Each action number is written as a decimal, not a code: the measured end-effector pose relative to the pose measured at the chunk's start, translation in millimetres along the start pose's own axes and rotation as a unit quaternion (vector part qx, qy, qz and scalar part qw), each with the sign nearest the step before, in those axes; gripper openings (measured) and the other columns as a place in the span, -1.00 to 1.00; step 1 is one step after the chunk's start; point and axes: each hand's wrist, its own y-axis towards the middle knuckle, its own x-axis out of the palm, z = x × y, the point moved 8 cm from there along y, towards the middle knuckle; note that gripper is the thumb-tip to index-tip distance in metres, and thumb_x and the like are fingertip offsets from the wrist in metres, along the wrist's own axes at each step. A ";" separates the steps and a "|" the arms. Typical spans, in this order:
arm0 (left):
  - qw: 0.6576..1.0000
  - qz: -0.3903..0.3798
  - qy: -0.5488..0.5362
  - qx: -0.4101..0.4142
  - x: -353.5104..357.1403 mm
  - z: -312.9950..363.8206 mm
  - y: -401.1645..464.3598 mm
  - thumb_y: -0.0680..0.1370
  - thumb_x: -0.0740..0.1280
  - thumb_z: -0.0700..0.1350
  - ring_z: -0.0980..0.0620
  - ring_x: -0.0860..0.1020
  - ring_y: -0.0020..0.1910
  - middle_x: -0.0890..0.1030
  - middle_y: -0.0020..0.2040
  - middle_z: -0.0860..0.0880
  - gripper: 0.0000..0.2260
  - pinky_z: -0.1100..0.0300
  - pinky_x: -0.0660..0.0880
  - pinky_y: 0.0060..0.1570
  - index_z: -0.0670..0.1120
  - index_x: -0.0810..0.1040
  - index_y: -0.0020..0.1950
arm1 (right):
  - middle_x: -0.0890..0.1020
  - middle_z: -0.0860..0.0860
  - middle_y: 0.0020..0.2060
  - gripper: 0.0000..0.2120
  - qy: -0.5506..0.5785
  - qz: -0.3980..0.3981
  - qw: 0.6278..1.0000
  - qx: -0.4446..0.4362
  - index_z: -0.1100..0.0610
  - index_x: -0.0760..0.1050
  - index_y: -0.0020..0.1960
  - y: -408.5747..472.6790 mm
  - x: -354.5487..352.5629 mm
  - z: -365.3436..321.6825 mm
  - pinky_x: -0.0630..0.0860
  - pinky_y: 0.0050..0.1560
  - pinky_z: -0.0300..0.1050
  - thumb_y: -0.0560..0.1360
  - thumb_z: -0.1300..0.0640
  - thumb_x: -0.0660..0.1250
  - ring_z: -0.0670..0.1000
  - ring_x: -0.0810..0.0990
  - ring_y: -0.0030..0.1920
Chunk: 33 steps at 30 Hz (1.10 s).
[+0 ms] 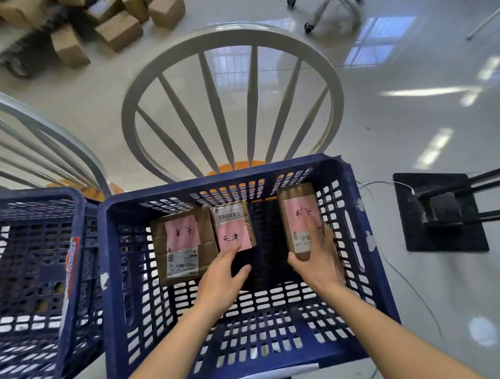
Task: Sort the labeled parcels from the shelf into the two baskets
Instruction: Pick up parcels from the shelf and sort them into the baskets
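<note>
— Three parcels sit in the right basket, all w/ pink labels. Hand status?
— Left hand: fingers pinch the near end of the middle parcel, beside the left parcel. Right hand: curled round the right parcel (near the basket's right wall). Left basket alongside.

You're looking down at a glossy pale grey floor with window reflections and streaks of light on it. A white spindle-back chair with an orange seat stands ahead of you, a second white spindle chair back at left. A castered office chair base sits top right, a black square stand plate with rails at right, with a thin white cable beside it.
</note>
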 end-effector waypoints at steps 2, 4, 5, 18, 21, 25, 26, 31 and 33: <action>1.000 -0.004 0.000 -0.002 1.5 -1.6 -1.3 0.62 0.30 0.10 0.11 0.34 0.47 0.37 0.51 0.12 -0.49 0.09 0.36 0.38 0.07 0.30 0.56 | -0.17 0.00 0.63 -0.03 -0.050 0.013 0.999 -0.011 -0.27 -0.28 0.62 -0.1 3.5 -0.1 0.48 0.33 0.17 0.51 -0.16 0.38 0.16 0.10 0.61; 1.000 -0.004 0.001 -0.002 2.5 -2.4 -2.9 0.62 0.29 0.10 0.11 0.34 0.47 0.37 0.50 0.12 -0.49 0.12 0.36 0.37 0.07 0.29 0.56 | -0.23 -0.01 0.64 -0.06 -0.092 0.029 0.995 -0.027 -0.17 -0.27 0.64 -0.4 5.6 0.2 0.48 0.36 0.15 0.55 -0.18 0.34 0.14 0.04 0.63; 1.000 -0.003 0.001 -0.003 2.1 -2.4 -3.7 0.62 0.29 0.10 0.10 0.34 0.47 0.37 0.51 0.12 -0.48 0.13 0.35 0.36 0.08 0.29 0.56 | -0.23 0.00 0.64 -0.08 -0.106 0.034 0.993 -0.033 -0.13 -0.26 0.65 -0.3 6.0 -0.2 0.45 0.40 0.15 0.56 -0.17 0.32 0.14 0.02 0.63; 1.000 0.013 0.000 -0.006 -7.2 -4.4 -13.1 0.63 0.29 0.08 0.10 0.32 0.49 0.34 0.52 0.12 -0.48 0.12 0.33 0.37 0.06 0.27 0.57 | -0.07 0.02 0.66 -0.17 -0.145 0.047 0.988 -0.029 -0.03 -0.12 0.67 -1.2 1.8 -0.2 0.37 0.46 0.02 0.60 -0.10 0.31 0.08 0.08 0.63; 1.000 0.013 -0.006 -0.003 -8.6 -3.6 -17.1 0.62 0.30 0.08 0.10 0.32 0.48 0.35 0.52 0.11 -0.48 0.10 0.35 0.38 0.07 0.27 0.57 | -0.04 0.00 0.66 -0.17 -0.139 0.043 0.989 -0.023 -0.03 -0.10 0.67 -3.2 -0.6 -2.6 0.41 0.44 0.04 0.59 -0.10 0.33 0.07 0.09 0.63; 1.000 0.015 -0.008 -0.001 -12.5 -3.1 -22.2 0.62 0.30 0.09 0.09 0.34 0.48 0.37 0.51 0.10 -0.48 0.04 0.36 0.40 0.06 0.28 0.56 | -0.03 -0.02 0.66 -0.16 -0.153 0.032 0.988 -0.016 -0.03 -0.10 0.67 -10.1 -5.8 -6.6 0.47 0.38 0.07 0.59 -0.16 0.31 0.06 0.09 0.62; 1.000 0.017 -0.007 -0.001 -14.3 -2.6 -23.9 0.62 0.30 0.09 0.09 0.34 0.47 0.37 0.51 0.11 -0.48 0.03 0.37 0.39 0.07 0.28 0.56 | -0.03 -0.03 0.66 -0.17 -0.159 0.030 0.987 -0.018 -0.02 -0.10 0.67 -12.8 -7.7 -8.3 0.45 0.39 0.09 0.59 -0.18 0.29 0.07 0.09 0.62; 0.999 0.038 0.011 0.002 -34.5 8.7 -34.8 0.62 0.29 0.10 0.11 0.36 0.44 0.36 0.50 0.15 -0.49 0.01 0.41 0.35 0.11 0.28 0.56 | 0.08 0.00 0.64 -0.21 -0.198 0.023 0.979 -0.047 0.02 -0.02 0.67 -23.2 -22.9 -28.9 0.28 0.51 0.11 0.60 -0.23 0.24 0.07 0.14 0.60; 0.999 0.048 0.016 0.006 -46.4 16.6 -40.1 0.63 0.28 0.10 0.11 0.33 0.47 0.34 0.52 0.15 -0.49 0.04 0.39 0.37 0.10 0.28 0.57 | 0.11 0.01 0.64 -0.22 -0.207 0.024 0.976 -0.066 0.01 0.01 0.67 -27.1 -31.2 -41.5 0.23 0.55 0.11 0.59 -0.25 0.24 0.07 0.14 0.61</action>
